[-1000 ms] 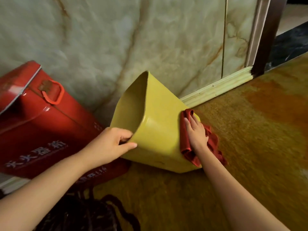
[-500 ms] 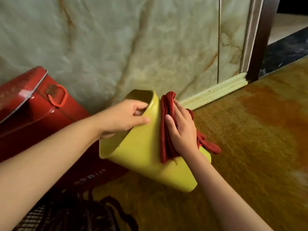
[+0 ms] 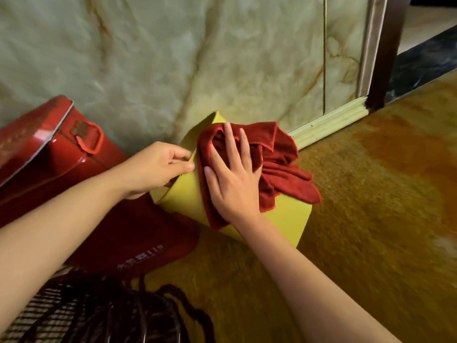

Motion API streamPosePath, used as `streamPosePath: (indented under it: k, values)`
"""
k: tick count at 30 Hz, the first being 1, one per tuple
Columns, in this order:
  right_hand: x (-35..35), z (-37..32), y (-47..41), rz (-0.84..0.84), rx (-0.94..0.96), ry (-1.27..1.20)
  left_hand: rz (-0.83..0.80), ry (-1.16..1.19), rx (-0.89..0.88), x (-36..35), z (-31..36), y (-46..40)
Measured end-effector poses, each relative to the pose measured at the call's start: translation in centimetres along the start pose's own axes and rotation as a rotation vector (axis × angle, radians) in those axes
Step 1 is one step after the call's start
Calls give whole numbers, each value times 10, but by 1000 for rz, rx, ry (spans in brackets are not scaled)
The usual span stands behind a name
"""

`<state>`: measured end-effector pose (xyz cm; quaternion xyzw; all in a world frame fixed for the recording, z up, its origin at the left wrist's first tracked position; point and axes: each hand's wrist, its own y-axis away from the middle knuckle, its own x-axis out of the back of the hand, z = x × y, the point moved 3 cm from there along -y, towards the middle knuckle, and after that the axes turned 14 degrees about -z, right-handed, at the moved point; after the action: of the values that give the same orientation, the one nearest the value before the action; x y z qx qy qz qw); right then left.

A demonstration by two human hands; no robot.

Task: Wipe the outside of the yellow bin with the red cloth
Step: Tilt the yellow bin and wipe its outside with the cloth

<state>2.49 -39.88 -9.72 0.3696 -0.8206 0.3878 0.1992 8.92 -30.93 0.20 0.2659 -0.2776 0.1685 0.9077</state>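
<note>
The yellow bin (image 3: 284, 219) is tipped over on its side near the wall, its open mouth turned left toward the red box. My left hand (image 3: 155, 167) pinches the bin's rim. The red cloth (image 3: 277, 164) is draped and bunched over the bin's upturned side. My right hand (image 3: 232, 179) lies flat on the cloth with fingers spread, pressing it against the bin's outer wall. Most of the bin's opening is hidden by my hands and the cloth.
A large red metal box (image 3: 49, 157) with a red handle stands at the left against the marble wall (image 3: 197, 58). A pale skirting board (image 3: 329, 125) runs along the wall's foot. Dark strands (image 3: 123, 308) hang at the bottom left. Orange-brown floor (image 3: 371, 206) stretches to the right.
The bin has been rolled so its mouth turns further away and left. My right hand with the cloth has slid from near the bin's base up toward the rim.
</note>
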Motion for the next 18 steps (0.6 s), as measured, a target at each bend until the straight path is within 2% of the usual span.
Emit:
streamPosePath:
  k: [2, 4, 9, 12, 13, 15, 18]
  values:
    - [-8, 13, 4, -17, 9, 45, 30, 35, -5, 6, -1, -7]
    - [-19, 38, 20, -43, -69, 68, 92, 14, 15, 15, -6, -9]
    - [-27, 112, 45, -38, -645, -295, 120, -42, 10, 17, 0, -23]
    - [-19, 130, 47, 26, -839, -442, 129, -55, 7, 14, 9, -28]
    - [-19, 128, 51, 43, -850, -464, 126, -61, 15, 14, 9, -27]
    - [-22, 106, 61, 31, -756, -474, 122, -41, 34, 14, 6, -22]
    - [-25, 46, 61, -32, -445, -416, 128, 33, 26, 9, 3, -19]
